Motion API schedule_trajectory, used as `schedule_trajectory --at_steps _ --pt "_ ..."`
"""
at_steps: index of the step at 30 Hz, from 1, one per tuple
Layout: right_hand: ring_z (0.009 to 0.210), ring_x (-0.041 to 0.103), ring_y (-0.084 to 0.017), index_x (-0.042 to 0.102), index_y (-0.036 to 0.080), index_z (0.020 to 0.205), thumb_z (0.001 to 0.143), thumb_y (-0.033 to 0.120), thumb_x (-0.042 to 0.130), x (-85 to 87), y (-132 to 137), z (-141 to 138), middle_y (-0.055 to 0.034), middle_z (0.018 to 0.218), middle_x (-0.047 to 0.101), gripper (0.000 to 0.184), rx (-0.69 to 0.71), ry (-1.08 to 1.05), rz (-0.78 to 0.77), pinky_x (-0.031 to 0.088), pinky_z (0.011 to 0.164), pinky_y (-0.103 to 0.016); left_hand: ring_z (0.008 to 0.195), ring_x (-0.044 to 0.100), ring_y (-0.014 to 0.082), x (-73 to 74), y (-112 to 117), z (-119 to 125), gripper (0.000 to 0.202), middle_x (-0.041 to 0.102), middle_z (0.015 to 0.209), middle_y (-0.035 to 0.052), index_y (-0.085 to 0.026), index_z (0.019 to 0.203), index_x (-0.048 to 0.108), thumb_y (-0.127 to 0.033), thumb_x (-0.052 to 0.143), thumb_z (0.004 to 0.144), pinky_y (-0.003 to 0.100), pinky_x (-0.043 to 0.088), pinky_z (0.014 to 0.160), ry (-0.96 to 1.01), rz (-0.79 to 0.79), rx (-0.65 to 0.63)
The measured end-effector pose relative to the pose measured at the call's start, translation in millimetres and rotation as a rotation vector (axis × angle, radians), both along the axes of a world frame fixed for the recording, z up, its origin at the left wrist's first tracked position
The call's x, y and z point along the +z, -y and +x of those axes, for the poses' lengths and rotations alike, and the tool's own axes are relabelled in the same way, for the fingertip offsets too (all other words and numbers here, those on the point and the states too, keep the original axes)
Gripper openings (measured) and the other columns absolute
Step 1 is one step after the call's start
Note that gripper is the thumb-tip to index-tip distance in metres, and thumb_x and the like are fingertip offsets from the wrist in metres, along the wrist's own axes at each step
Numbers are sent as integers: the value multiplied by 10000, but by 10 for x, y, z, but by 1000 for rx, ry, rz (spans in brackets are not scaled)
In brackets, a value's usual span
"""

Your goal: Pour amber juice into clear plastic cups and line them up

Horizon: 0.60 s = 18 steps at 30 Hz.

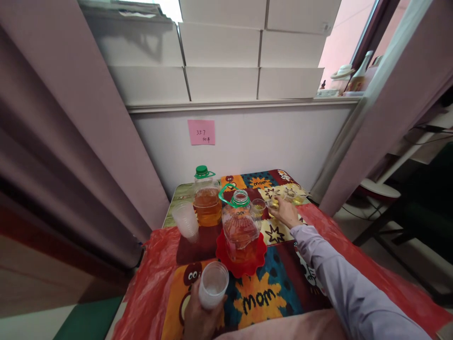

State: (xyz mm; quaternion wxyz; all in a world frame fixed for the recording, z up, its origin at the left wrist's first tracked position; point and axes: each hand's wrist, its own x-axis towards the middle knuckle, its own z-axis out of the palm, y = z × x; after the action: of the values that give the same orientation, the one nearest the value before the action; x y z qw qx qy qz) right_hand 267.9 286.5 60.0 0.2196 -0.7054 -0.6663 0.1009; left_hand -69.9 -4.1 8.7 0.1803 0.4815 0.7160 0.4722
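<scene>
Cup point(213, 284), left hand point(197, 315), near table point(152, 283) edge

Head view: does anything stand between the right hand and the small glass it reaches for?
Nothing visible. The right hand touches the glass; the open jug stands clear to its left. The left hand holds a cup.

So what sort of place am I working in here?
Probably a room in a home, by a window: mauve curtains, white boxes stacked on the sill, and a cartoon-print tablecloth bearing clear plastic jugs of amber liquid. The left hand holds a frosted plastic cup.
</scene>
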Motion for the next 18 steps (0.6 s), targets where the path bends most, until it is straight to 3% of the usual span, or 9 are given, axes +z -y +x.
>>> schedule_trajectory --at_steps 3,6,13,18 --pt "1069 842 -358 705 186 1364 870 382 822 -46 77 97 -185 1152 857 545 -2 -139 87 631 899 -438 934 857 390 -1 3 -1 636 886 1046 142 -234 1198 727 -652 855 736 514 678 849 3 -10 -6" --pt "1036 850 -323 657 203 1365 826 400 828 -40 86 172 -151 1139 851 599 29 -287 157 658 853 -422 955 857 394 -1 -2 5 687 887 1091 153 -225 1250 719 -656 851 732 521 675 867 15 -17 -6" --pt "1117 839 -330 671 210 1272 750 342 855 146 -76 144 -158 1167 855 570 64 -441 168 653 1012 -479 930 856 389 -12 -15 20 653 885 1021 124 -243 1232 719 -638 844 727 503 672 828 20 -8 9" --pt "1135 814 -352 695 198 1308 730 351 849 282 -98 54 -168 1217 849 617 88 -460 193 623 1077 -523 931 858 402 -41 -7 9 697 880 996 114 -242 1241 725 -655 872 699 515 677 843 38 5 20"
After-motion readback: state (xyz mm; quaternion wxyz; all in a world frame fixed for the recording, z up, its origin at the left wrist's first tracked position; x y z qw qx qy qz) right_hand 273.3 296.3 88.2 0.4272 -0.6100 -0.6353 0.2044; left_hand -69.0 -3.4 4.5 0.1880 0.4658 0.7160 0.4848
